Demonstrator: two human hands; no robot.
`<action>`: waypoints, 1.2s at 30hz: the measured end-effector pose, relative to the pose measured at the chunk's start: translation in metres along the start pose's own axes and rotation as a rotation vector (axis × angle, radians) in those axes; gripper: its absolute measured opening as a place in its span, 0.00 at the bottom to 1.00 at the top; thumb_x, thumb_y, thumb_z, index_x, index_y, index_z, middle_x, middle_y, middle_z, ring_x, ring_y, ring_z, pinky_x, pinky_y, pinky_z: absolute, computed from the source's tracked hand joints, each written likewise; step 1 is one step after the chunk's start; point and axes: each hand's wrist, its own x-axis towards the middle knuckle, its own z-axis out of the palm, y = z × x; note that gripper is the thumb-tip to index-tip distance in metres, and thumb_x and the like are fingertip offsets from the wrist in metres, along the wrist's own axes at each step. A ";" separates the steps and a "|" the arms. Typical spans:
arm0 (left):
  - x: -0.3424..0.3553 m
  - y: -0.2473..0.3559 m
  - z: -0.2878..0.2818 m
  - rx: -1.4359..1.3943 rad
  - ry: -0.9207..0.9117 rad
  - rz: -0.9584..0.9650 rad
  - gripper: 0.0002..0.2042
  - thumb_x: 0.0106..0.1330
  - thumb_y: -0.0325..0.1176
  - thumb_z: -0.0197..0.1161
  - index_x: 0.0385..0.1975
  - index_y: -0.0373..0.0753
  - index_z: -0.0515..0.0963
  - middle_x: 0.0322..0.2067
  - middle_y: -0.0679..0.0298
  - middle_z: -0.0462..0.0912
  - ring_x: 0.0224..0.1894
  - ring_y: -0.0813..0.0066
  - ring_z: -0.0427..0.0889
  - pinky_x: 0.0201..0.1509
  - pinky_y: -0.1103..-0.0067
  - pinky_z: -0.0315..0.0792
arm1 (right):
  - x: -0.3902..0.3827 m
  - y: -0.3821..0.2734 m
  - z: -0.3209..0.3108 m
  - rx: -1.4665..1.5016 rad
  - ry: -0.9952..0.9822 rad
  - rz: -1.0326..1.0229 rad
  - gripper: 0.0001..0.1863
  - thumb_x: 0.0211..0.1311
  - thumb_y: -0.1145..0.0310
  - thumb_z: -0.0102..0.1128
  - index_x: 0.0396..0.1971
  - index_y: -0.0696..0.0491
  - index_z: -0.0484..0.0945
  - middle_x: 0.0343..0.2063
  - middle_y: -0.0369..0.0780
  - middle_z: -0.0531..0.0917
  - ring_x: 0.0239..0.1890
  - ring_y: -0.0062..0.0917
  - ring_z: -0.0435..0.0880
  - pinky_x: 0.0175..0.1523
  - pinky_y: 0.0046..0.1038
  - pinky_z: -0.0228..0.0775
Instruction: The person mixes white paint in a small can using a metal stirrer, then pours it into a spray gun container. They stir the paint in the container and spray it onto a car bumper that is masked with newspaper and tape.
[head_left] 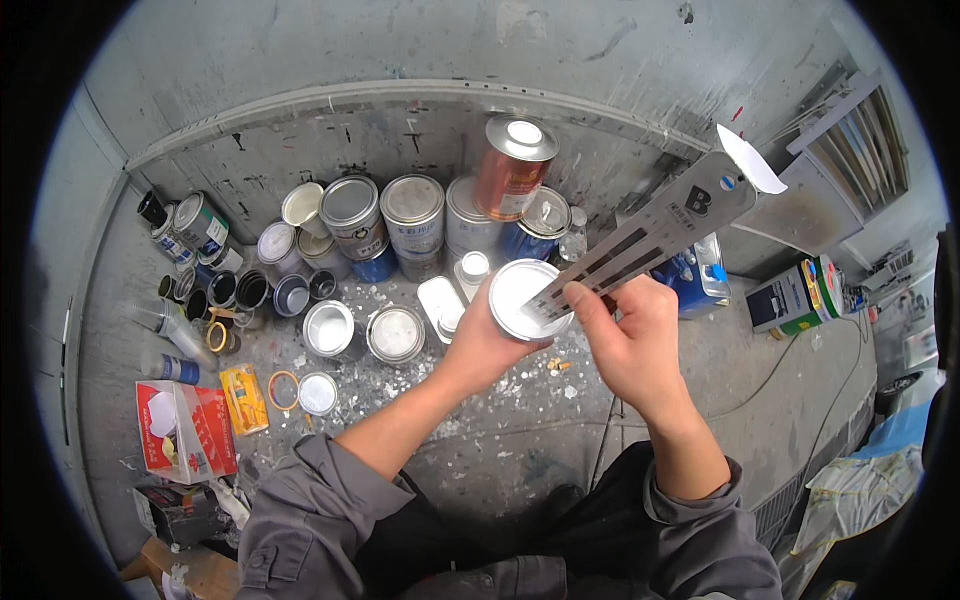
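Note:
At the centre, my left hand (480,350) is wrapped round a can of white paint (518,286). My right hand (635,340) grips a long, flat, slotted metal mixing stick (668,225) near its lower end, thumb on its face. The stick slants down from upper right, its lower end in or over the white can; which, I cannot tell. A white flap (748,160) shows at its top end. Just left of my hands stand a white plastic container (436,300) and a lidded can (395,333).
Stacked paint cans (411,215) and a red tin (512,175) line the back wall. Plastic cups (251,290), a red box (195,425) and a yellow pack (243,398) lie left. Blue jugs (690,280), cables (775,370) and plastic sheeting (850,495) are at right.

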 end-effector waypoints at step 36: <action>-0.003 0.002 -0.001 0.039 -0.010 0.014 0.41 0.53 0.29 0.84 0.68 0.37 0.68 0.60 0.59 0.81 0.64 0.67 0.80 0.67 0.70 0.74 | 0.005 -0.002 -0.011 0.225 0.014 0.187 0.07 0.67 0.75 0.68 0.40 0.63 0.86 0.30 0.41 0.87 0.29 0.19 0.82 0.34 0.26 0.73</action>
